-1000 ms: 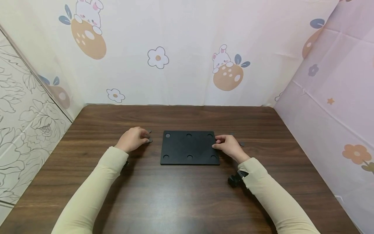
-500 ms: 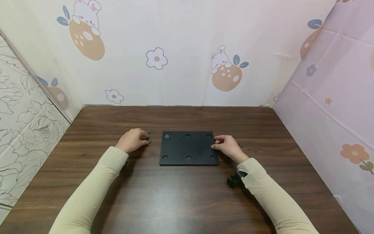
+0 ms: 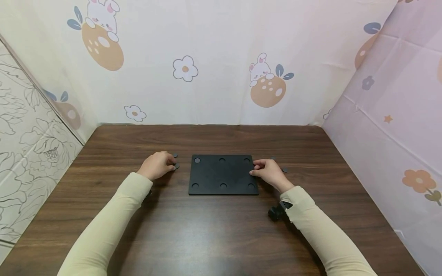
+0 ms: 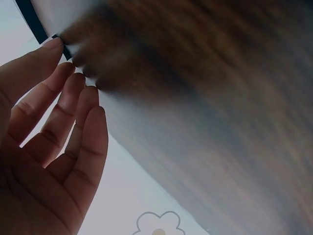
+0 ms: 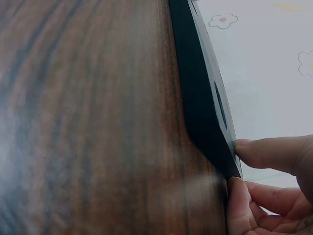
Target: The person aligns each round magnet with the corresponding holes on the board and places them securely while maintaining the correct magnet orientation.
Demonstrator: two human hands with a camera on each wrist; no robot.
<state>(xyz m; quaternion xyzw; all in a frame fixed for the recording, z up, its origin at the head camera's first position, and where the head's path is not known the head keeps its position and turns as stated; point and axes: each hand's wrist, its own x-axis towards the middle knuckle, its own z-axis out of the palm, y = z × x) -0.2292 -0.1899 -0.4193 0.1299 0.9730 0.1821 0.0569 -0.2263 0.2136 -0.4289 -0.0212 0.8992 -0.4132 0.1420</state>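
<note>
A flat black board (image 3: pixel 223 174) with several round recesses lies on the wooden table; a grey disc (image 3: pixel 197 160) fills its far-left recess. My right hand (image 3: pixel 271 174) grips the board's right edge, thumb on top and fingers against the side, as the right wrist view shows at the board's corner (image 5: pixel 205 112). Left of the board, my left hand (image 3: pixel 157 165) rests its fingertips at the table beside a small grey disc (image 3: pixel 177 166), with another disc (image 3: pixel 175 155) just beyond. In the left wrist view the left hand (image 4: pixel 58 132) has its fingers loosely bent and spread from the thumb.
To the right of my right hand lies a grey disc (image 3: pixel 284 170), and part of another (image 3: pixel 273 158) shows behind that hand. Patterned curtains (image 3: pixel 221 76) stand along the table's back and right side, with a flower-patterned panel (image 3: pixel 34 145) at left.
The head view has shifted very slightly since the earliest frame. Both hands stay in nearly the same places, and the board and discs lie as before.
</note>
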